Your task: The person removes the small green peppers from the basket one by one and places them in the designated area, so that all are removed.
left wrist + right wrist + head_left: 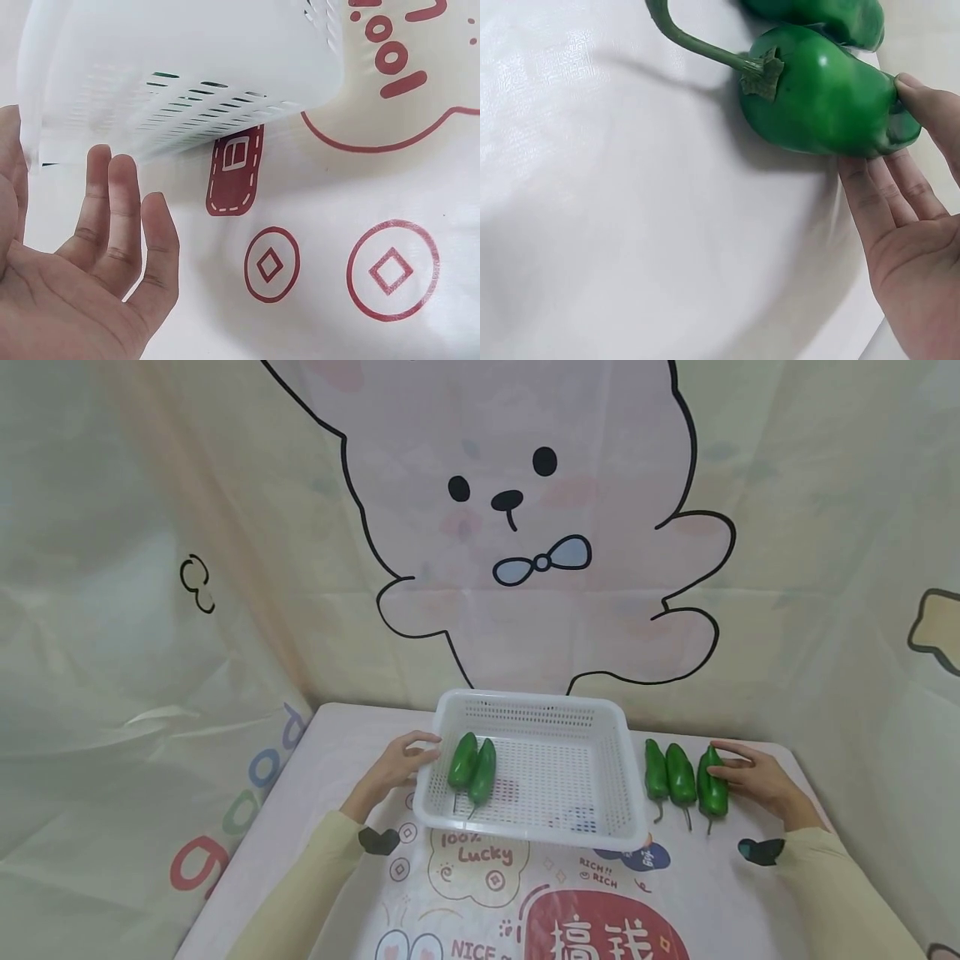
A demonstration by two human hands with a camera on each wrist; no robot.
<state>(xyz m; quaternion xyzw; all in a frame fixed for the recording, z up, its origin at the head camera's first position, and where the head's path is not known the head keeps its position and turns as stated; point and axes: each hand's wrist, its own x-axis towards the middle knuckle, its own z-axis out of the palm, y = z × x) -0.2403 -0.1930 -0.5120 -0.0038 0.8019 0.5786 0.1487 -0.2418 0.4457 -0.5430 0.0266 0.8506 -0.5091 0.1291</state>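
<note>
A white plastic basket (536,839) with slotted walls stands on the table, and two green peppers (483,774) lie at its left end. At its left rim, my left hand (397,764) holds the edge with thumb and forefinger; in the left wrist view the other fingers (124,217) spread loosely below the rim. Right of the basket, three more green peppers lie side by side, stems toward me. My right hand (761,777) pinches the rightmost green pepper (817,90) near its stemless tip, thumb on one side and fingers on the other.
Two other green peppers (656,770) lie between the basket and the held one. A printed cloth (480,877) with red drawings and lettering covers the table (742,893). A curtain (540,635) with a cartoon bear hangs right behind the table, and sheets close off both sides.
</note>
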